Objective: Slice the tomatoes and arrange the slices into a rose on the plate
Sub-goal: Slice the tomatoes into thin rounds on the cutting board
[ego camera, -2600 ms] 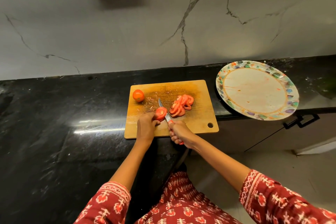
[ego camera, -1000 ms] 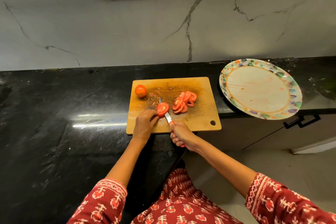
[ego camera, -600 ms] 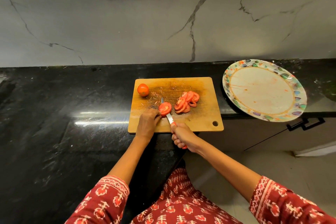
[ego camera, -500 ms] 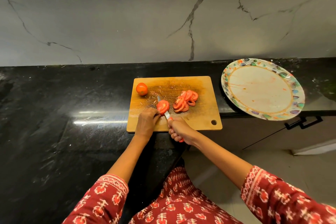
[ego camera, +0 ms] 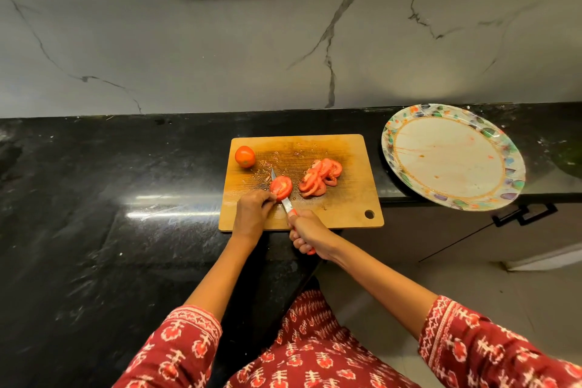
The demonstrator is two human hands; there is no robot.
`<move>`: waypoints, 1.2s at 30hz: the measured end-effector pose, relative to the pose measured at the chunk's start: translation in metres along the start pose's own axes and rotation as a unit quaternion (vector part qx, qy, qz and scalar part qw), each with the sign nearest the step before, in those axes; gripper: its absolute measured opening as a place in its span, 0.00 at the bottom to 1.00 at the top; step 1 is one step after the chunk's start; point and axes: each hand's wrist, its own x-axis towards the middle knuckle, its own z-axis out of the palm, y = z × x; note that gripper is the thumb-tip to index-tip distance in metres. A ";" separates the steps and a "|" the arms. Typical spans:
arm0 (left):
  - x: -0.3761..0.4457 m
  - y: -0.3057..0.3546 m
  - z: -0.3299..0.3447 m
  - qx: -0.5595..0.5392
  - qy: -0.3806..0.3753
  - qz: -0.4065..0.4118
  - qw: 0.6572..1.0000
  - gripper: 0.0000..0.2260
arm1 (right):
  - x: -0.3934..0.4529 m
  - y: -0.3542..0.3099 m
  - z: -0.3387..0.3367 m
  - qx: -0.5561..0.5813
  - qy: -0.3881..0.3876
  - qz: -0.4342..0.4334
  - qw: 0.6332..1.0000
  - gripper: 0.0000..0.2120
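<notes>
Nearest me, my right hand [ego camera: 310, 235] is clenched round the red-handled kitchen knife [ego camera: 285, 198], blade laid against the cut face of the part-sliced red tomato [ego camera: 281, 187]. My left hand [ego camera: 252, 214] pinches that tomato at its near edge, on the rectangular wooden cutting board [ego camera: 352, 201] on the black stone bench [ego camera: 110, 214]. Risk noted: the fingertips sit just beside the blade, and wet flesh may slip. Beyond lie the fanned red tomato slices [ego camera: 319, 177] and a whole red tomato [ego camera: 245, 156]. The round floral-rimmed plate [ego camera: 453, 195] overhangs the bench edge and could tip when loaded.
</notes>
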 end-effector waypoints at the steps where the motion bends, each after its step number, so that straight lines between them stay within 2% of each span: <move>1: 0.000 0.000 -0.001 -0.008 0.001 -0.005 1.000 0.07 | 0.000 0.001 0.000 -0.004 0.001 0.000 1.000 0.15; 10: 0.003 0.003 -0.003 -0.034 -0.016 -0.033 0.999 0.06 | 0.004 -0.002 0.004 -0.023 0.007 -0.010 1.000 0.14; 19: 0.013 0.004 -0.009 -0.007 -0.056 -0.053 0.997 0.05 | 0.001 0.002 -0.002 -0.041 -0.009 -0.001 0.999 0.12; 22: 0.023 0.012 -0.015 0.019 -0.091 -0.059 0.994 0.06 | 0.002 0.001 0.000 -0.069 0.009 -0.013 0.997 0.12; 25: 0.041 0.030 -0.016 0.048 -0.087 -0.089 0.991 0.06 | 0.004 0.000 0.005 -0.124 0.039 -0.028 0.991 0.13; 29: 0.053 0.048 -0.012 0.115 -0.120 -0.119 0.979 0.08 | 0.006 -0.001 0.009 -0.191 0.070 -0.034 0.979 0.11; 36: 0.061 0.051 -0.014 0.102 -0.135 -0.154 0.973 0.06 | -0.007 0.004 0.005 -0.070 0.024 -0.012 0.997 0.11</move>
